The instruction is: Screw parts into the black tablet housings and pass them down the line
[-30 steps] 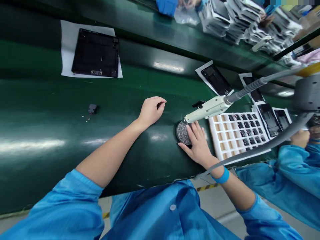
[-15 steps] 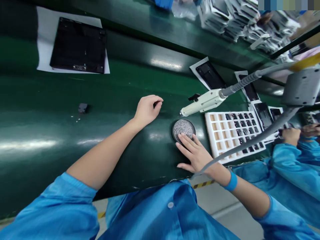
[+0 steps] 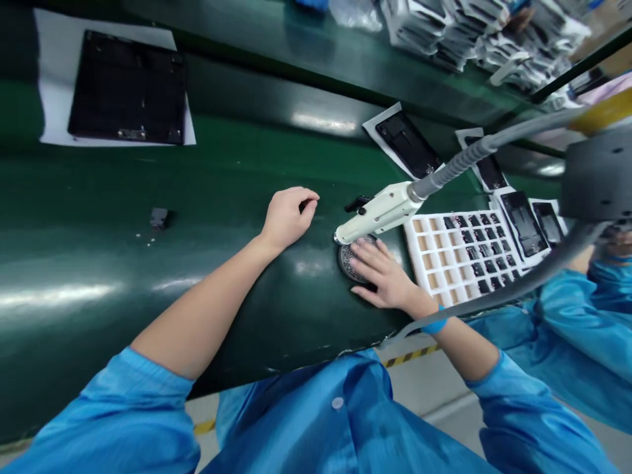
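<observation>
Pressing our right hand [image 3: 380, 273] on the round dish [image 3: 346, 260] under the white tool [image 3: 378, 212], we hold the left hand [image 3: 286, 217] apart on the green table [image 3: 207, 329]; black pieces [image 3: 478, 268] fill about half the white tray [image 3: 415, 266] at right.

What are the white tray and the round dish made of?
The white tray looks like dense foam: matte, with cut square pockets. The round dish seems metal, judging by its grey sheen, though the right hand covers much of it.

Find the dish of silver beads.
In the head view, the dish sits on the green bench under the right hand, beside the white handheld screwdriver's tip.
</observation>
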{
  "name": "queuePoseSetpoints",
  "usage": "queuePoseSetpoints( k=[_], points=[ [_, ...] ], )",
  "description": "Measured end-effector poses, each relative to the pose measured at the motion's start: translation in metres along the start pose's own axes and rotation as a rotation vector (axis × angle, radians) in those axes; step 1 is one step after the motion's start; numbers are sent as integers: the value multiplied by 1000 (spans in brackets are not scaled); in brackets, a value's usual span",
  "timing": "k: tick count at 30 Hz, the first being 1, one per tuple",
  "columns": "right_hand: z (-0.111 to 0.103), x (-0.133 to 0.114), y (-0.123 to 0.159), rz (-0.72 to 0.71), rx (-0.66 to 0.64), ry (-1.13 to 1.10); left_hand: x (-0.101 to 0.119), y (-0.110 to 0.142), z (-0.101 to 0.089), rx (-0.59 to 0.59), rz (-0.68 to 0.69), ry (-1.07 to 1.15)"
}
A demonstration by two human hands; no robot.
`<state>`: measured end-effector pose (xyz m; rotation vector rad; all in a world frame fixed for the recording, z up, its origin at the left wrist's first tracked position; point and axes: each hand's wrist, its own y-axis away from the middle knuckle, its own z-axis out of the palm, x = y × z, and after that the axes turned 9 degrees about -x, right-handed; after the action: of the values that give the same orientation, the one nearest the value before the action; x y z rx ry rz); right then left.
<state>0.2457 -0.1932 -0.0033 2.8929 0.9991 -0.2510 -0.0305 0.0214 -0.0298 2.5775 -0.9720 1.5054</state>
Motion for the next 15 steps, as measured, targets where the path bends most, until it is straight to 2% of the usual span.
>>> queuePoseSetpoints(
  k=[3,5,9,13,15],
  points=[
    [8,19,-17,317,195,-77,-2,-1,1,-10,7,12],
    [9,19,-19,470,269,-120,-3,-2,4,-14,7,6],
    [2,4,-16,478,233,-153,-4,-5,8,-12,-1,-14],
    [-1,-1,-14,544,273,-123,-4,-5,6,-14,17,-5],
    [1,-4,-10,522,207,-86,-3,-5,6,-29,21,6]
  ],
)
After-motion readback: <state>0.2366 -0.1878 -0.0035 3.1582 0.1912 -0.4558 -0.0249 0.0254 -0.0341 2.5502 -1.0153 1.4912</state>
